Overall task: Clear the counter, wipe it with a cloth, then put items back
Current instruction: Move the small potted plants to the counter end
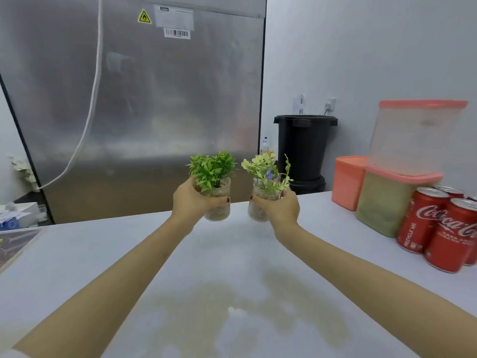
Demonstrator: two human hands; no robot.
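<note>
The counter has a wet-looking patch near the front. I think the pots should stay straight up so the pebbles stay in. The left hand is wrapped around the green plant pot, and the right hand around the pale plant pot, both near the far edge.

Red cans read "Coca-Cola" in white script; nearest-left can also "RECYCLE ME" running vertically. On the steel fridge, above and well left of the cans: yellow flame warning triangle, barcode sticker, white label with print too small to read.
</note>
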